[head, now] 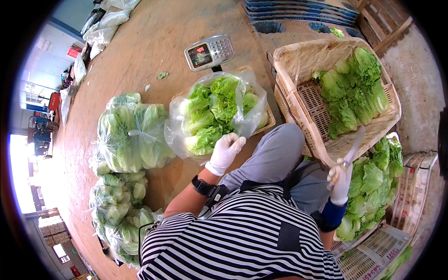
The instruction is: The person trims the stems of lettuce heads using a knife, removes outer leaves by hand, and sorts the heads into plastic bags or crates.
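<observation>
My left hand point(227, 152), in a white glove, has its fingers closed at the near rim of a clear plastic bag point(176, 134). Heads of green leaf lettuce point(213, 112) fill the bag, whose mouth gapes upward. Beneath it, the edge of a basket point(269, 120) shows just in front of the digital scale's display and keypad point(209, 52), with red digits lit. My right hand point(340, 180), also gloved, grips a knife point(355, 147) by its handle, blade pointing up and away from me. Behind the blade, a dirty cream plastic crate point(290, 66) stands tilted, with loose lettuce heads point(353, 91) inside.
Tied clear bags of lettuce point(120, 136) are grouped on the floor at left. More lettuce point(371, 182) fills a crate beside my right arm. Blue stacked trays or pallets point(301, 10) lie at the far side. White sacks point(105, 29) line the far left wall.
</observation>
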Available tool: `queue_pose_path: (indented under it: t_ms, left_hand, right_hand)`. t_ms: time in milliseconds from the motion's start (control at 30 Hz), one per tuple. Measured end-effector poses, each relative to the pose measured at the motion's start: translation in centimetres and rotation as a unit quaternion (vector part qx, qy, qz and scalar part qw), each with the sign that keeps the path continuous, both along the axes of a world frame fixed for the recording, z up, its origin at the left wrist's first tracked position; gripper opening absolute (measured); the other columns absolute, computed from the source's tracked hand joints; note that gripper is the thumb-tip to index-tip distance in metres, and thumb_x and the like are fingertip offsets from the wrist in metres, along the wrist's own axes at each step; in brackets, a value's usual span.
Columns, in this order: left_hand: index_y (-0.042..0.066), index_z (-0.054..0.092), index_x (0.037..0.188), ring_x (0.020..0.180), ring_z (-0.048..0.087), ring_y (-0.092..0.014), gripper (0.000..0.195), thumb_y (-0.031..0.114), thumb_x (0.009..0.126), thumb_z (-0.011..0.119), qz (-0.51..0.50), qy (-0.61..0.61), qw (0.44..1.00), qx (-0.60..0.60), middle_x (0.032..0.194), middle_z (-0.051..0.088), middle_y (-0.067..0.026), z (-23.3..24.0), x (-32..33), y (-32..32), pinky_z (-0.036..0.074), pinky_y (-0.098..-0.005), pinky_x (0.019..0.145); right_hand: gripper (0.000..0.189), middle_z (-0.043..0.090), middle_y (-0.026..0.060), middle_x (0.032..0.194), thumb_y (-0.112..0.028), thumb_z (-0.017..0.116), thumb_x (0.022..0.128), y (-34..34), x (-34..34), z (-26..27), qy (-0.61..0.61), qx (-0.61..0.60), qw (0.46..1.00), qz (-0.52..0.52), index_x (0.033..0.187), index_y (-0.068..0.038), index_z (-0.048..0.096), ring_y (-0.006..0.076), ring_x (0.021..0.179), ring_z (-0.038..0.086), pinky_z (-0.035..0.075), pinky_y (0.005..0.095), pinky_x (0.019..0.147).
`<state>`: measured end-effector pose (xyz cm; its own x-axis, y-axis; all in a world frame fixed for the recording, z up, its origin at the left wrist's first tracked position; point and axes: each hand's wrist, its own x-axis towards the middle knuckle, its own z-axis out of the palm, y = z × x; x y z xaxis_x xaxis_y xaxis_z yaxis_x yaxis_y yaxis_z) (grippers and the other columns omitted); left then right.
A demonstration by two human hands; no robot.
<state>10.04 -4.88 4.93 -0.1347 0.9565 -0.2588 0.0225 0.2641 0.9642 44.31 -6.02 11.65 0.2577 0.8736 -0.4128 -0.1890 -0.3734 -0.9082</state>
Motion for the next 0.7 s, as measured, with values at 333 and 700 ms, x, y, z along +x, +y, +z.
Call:
queue_pose_path:
  t_ms: [333, 700]
  left_hand:
    - [0.001, 0.057, 0.079, 0.071, 0.052, -0.014, 0.018, 0.019, 0.083, 0.061, -0.277, 0.104, 0.930, 0.218, 0.077, 0.055, -0.0058, 7.6, 11.7, 9.3, 0.043, -0.0269, 0.062]
    - [0.005, 0.058, 0.107, 0.094, 0.059, -0.032, 0.043, 0.036, 0.078, 0.058, -0.502, 0.437, 0.714, 0.217, 0.100, 0.062, -0.0189, 6.2, 28.7, 31.4, 0.045, -0.0386, 0.081]
  right_hand:
    - [0.044, 0.052, 0.0037, 0.079, -0.017, 0.051, 0.087, -3.4, 5.1, -4.4, -0.042, 0.186, 0.959, -0.210, 0.126, -0.004, 0.034, 0.0097, 0.062, 0.048, 0.038, 0.0174, 0.051]
    - [0.039, 0.054, 0.0051, 0.070, -0.038, 0.050, 0.089, -2.2, 6.2, -8.0, -0.015, 0.203, 0.923, -0.328, 0.115, -0.011, 0.040, 0.0089, 0.045, 0.046, 0.032, 0.0185, 0.037]
